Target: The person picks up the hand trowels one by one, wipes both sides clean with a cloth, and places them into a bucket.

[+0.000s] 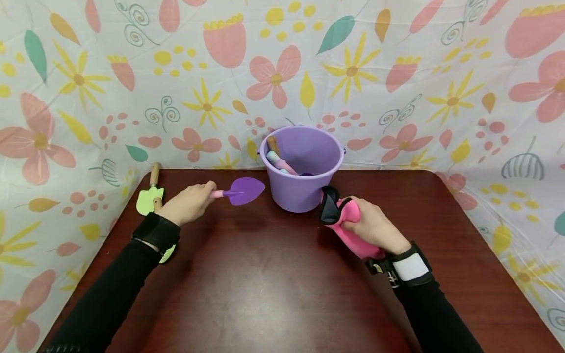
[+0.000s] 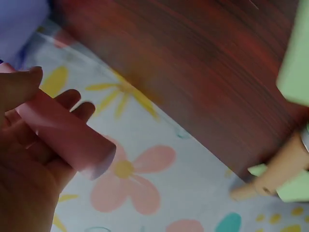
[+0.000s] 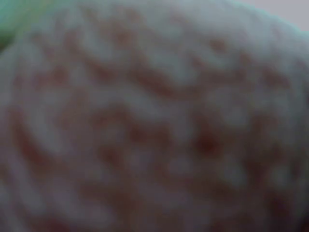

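Fingers of your left hand [image 1: 187, 205] clamp the purple trowel [image 1: 244, 191]; those of your right hand [image 1: 375, 225] clamp the black-trimmed pink fabric item [image 1: 357, 243].

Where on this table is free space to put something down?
The widest bare patch of the table lies before the purple bucket, between the black sleeves. Another lies right of the bucket, beyond the right hand. Crowded: the left edge, where green tools lie near the left hand, which holds a purple trowel.

indoor nook: table [image 1: 273, 264], floral cloth [image 1: 275, 78]
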The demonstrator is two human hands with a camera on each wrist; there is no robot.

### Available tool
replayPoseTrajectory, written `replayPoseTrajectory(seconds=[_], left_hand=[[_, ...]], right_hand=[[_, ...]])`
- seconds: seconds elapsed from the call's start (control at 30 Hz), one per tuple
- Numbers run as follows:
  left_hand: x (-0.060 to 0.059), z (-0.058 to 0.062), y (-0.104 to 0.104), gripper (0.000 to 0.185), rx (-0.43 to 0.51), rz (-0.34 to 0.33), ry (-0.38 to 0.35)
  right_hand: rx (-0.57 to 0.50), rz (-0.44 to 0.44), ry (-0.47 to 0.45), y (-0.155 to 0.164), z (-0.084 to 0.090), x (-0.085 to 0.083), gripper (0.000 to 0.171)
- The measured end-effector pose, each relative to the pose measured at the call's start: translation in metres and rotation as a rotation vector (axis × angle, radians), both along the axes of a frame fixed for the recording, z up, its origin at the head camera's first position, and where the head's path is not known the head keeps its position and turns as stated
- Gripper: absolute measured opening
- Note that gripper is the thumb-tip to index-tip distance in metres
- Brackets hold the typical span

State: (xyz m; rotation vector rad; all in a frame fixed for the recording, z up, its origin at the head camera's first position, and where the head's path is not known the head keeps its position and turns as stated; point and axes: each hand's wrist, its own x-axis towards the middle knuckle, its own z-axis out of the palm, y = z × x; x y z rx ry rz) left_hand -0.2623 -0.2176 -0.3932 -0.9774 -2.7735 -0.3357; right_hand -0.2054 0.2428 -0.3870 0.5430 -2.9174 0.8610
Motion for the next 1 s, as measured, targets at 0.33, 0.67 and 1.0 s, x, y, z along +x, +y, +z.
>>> replayPoseTrajectory(seconds=[0.33, 0.67, 1.0], left_hand=[[0.019, 0.006, 0.038, 0.022, 0.181, 0.005, -0.082], [0.034, 0.001, 0.082, 0.025, 0.364, 0.000, -0.040], [0.042, 0.011, 0.131, 0.025, 0.581, 0.020, -0.078]], right_hand=[[-0.174, -0.024, 0.114, -0.001, 0.044, 0.025, 0.050], [-0.300, -0.109, 0.244, -0.027, 0.065, 0.038, 0.051], [-0.387, -0.204, 0.497, -0.064, 0.070, 0.027, 0.048]])
